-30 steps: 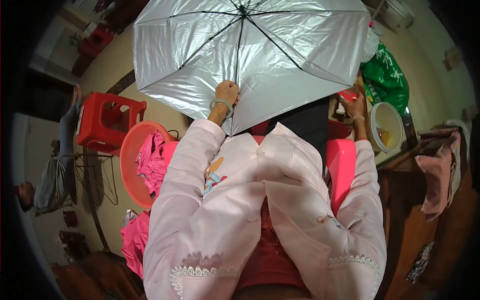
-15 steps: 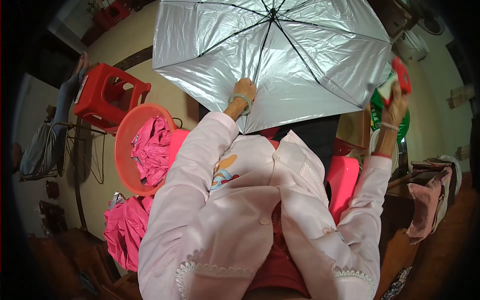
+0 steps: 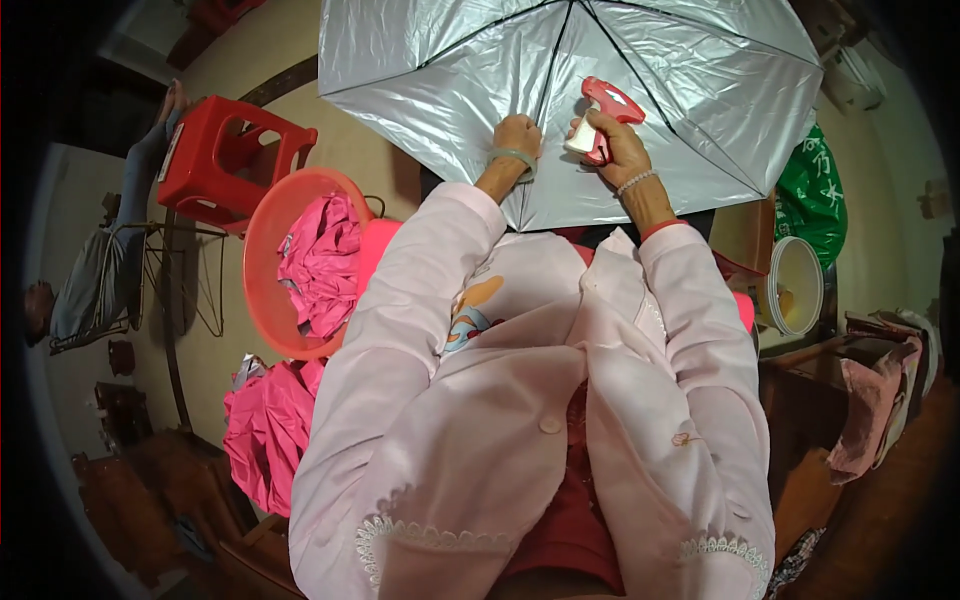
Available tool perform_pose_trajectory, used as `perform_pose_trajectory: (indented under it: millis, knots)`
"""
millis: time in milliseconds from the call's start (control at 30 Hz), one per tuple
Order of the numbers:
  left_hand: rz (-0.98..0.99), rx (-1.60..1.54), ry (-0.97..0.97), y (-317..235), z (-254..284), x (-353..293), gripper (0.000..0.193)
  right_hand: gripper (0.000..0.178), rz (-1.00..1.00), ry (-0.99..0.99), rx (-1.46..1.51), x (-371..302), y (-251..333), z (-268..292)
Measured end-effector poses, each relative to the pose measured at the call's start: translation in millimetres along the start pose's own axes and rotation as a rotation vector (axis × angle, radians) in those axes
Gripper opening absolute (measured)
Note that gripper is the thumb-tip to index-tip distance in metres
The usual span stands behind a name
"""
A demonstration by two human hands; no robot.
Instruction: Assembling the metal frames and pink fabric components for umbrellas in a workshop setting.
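Umbrella (image 3: 715,120) spreads beneath curled left hand (image 3: 517,136) and right hand (image 3: 624,148) clasping tool (image 3: 600,94).

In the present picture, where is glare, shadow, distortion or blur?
Head view: whitish glare across the silver umbrella; head view: soft shadows in folds of the pale pink jacket; head view: the red and white tool looks fairly sharp; head view: surroundings bend toward the blackened rim.

The far part of the silver umbrella (image 3: 470,80) is cut off by the top edge. The left grip (image 3: 517,138), closed on it, hides its own fingertips; the right grip (image 3: 624,147) covers part of the red-and-white tool (image 3: 597,92). The left sleeve (image 3: 385,310) overlaps the near pink cloth (image 3: 265,435). The person (image 3: 95,280) at left fades into the dark rim.
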State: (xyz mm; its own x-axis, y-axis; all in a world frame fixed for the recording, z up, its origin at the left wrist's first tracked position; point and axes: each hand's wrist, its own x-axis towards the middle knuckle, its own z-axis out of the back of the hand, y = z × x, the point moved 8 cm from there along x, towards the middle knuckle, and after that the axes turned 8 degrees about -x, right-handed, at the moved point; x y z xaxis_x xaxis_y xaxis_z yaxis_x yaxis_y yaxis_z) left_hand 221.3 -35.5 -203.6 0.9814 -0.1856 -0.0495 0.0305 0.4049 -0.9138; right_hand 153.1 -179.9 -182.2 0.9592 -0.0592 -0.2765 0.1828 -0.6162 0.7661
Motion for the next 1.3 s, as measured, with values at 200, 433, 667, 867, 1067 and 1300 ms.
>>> perform_pose_trajectory:
  millis: [200, 433, 667, 867, 1067, 1300]
  knots:
    - [0.054, 0.006, 0.007, 5, -1, -1, 0.019, 0.029, -0.022, 0.086, -0.145, -7, -1, 1]
    - [0.036, 0.015, -0.013, 8, 2, -1, 0.019, 0.029, -0.062, 0.087, -0.185, -19, -3, -11]
    - [0.102, -0.056, 0.006, 3, 1, -5, 0.019, 0.029, -0.118, -0.024, -0.264, -11, -18, -11]
    - [0.013, -0.017, -0.022, -4, 4, -4, 0.019, 0.027, -0.150, -0.046, -0.367, -17, -21, -22]
    - [0.032, -0.017, -0.028, 8, 1, 0, 0.019, 0.028, -0.168, -0.074, -0.407, -14, -29, -22]
    - [0.008, 0.008, -0.034, -1, 2, -4, 0.019, 0.028, -0.232, -0.055, -0.422, -17, -35, -23]
